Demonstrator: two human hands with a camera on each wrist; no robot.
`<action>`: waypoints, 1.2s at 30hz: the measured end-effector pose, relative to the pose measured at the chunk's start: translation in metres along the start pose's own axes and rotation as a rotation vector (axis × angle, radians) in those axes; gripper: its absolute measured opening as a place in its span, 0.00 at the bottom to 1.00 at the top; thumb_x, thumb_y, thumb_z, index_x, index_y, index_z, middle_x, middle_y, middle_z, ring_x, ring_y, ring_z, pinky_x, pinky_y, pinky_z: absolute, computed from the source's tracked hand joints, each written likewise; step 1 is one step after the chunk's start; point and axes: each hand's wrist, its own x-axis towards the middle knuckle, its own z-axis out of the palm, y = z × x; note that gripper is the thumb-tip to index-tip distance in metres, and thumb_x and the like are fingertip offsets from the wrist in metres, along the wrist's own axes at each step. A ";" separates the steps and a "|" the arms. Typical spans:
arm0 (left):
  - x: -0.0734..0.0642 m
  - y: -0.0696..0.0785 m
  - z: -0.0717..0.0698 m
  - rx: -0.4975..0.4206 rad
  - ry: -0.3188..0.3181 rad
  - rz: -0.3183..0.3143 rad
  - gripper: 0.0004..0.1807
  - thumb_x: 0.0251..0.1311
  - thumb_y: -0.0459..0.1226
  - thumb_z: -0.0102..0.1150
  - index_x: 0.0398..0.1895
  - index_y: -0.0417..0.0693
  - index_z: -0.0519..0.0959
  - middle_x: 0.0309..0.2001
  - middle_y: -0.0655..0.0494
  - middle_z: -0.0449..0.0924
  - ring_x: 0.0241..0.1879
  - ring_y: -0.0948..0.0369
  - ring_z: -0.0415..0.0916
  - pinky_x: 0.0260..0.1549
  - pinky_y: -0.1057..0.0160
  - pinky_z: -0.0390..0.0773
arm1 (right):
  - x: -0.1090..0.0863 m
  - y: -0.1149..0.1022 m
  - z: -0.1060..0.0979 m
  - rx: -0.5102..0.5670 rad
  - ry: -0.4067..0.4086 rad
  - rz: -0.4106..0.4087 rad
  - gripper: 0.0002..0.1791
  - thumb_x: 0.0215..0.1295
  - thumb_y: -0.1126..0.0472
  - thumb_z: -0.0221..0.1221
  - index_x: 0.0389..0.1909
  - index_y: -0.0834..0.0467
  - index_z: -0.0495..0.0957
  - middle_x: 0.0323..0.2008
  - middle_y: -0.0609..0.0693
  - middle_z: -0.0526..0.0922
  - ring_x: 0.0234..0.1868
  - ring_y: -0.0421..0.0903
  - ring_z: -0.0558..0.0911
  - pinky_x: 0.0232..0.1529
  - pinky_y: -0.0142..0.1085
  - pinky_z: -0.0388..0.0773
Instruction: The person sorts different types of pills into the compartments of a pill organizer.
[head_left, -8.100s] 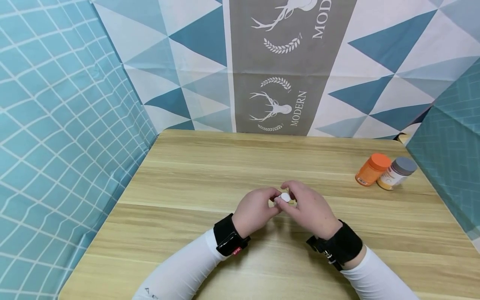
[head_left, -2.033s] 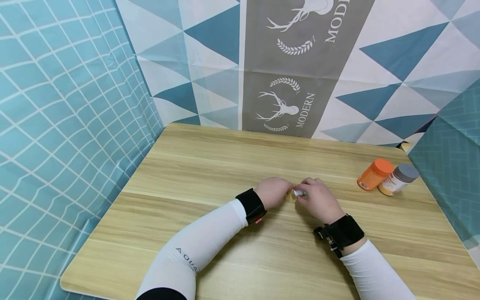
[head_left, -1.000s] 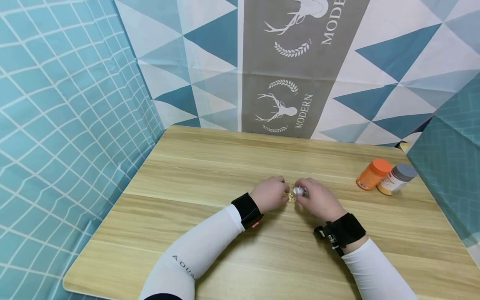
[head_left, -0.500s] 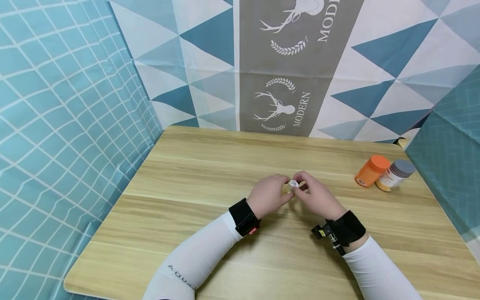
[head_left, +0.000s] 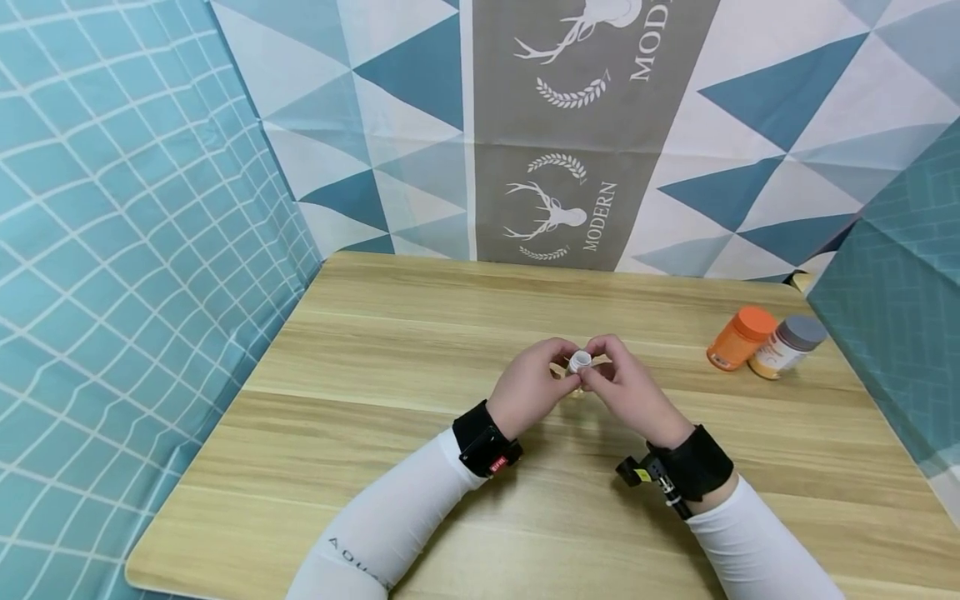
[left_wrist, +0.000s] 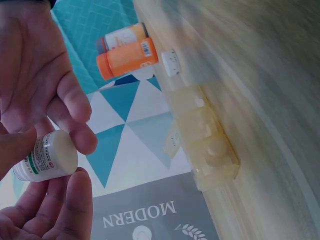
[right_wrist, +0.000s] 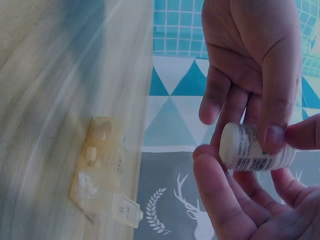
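Observation:
A small white pill bottle (head_left: 579,362) is held between both hands above the table, its open mouth facing up. My left hand (head_left: 528,387) grips its left side, while my right hand (head_left: 626,390) pinches it from the right. Printed text and a green stripe show on the bottle's label in the left wrist view. Below stands a clear yellowish pill organizer (right_wrist: 102,170), one lid (right_wrist: 126,210) swung up. White pills (right_wrist: 87,185) lie in its compartments; the hands mostly hide it in the head view. A white cap (left_wrist: 171,62) sits on the table beside the organizer.
At the back right of the wooden table (head_left: 360,333) stand an orange bottle (head_left: 742,337) and a white-and-yellow bottle with a grey lid (head_left: 786,347), side by side. Patterned cloth walls (head_left: 405,125) enclose the back and sides.
The pill bottle, tilted leftward in my right hand over the organizer a second ago, is now upright. My left hand has come off the organizer area and onto the bottle.

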 end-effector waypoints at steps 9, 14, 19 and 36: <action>0.002 -0.001 -0.008 -0.052 0.026 0.001 0.15 0.61 0.44 0.68 0.48 0.50 0.79 0.42 0.67 0.80 0.42 0.70 0.76 0.37 0.72 0.77 | 0.001 -0.001 -0.033 -0.425 0.110 0.035 0.21 0.74 0.49 0.55 0.57 0.60 0.72 0.46 0.56 0.81 0.44 0.51 0.80 0.43 0.47 0.79; 0.002 -0.002 -0.008 -0.047 0.021 -0.014 0.15 0.61 0.43 0.68 0.48 0.50 0.80 0.42 0.67 0.80 0.43 0.69 0.77 0.37 0.73 0.77 | 0.000 0.013 -0.052 -0.678 -0.080 0.187 0.21 0.70 0.54 0.60 0.56 0.63 0.75 0.43 0.57 0.80 0.40 0.51 0.79 0.39 0.47 0.77; 0.001 -0.003 -0.007 -0.050 0.033 -0.025 0.15 0.61 0.43 0.69 0.48 0.50 0.80 0.41 0.67 0.80 0.42 0.69 0.77 0.37 0.72 0.77 | 0.005 0.033 -0.054 -0.713 -0.168 0.246 0.22 0.66 0.55 0.64 0.56 0.63 0.76 0.40 0.56 0.80 0.35 0.49 0.77 0.36 0.44 0.75; -0.001 -0.001 -0.006 -0.058 0.019 -0.072 0.15 0.61 0.44 0.69 0.49 0.52 0.80 0.45 0.67 0.81 0.41 0.69 0.81 0.35 0.70 0.77 | 0.012 0.056 -0.047 -0.715 -0.179 0.208 0.07 0.65 0.60 0.62 0.40 0.57 0.80 0.34 0.49 0.79 0.33 0.47 0.75 0.36 0.42 0.72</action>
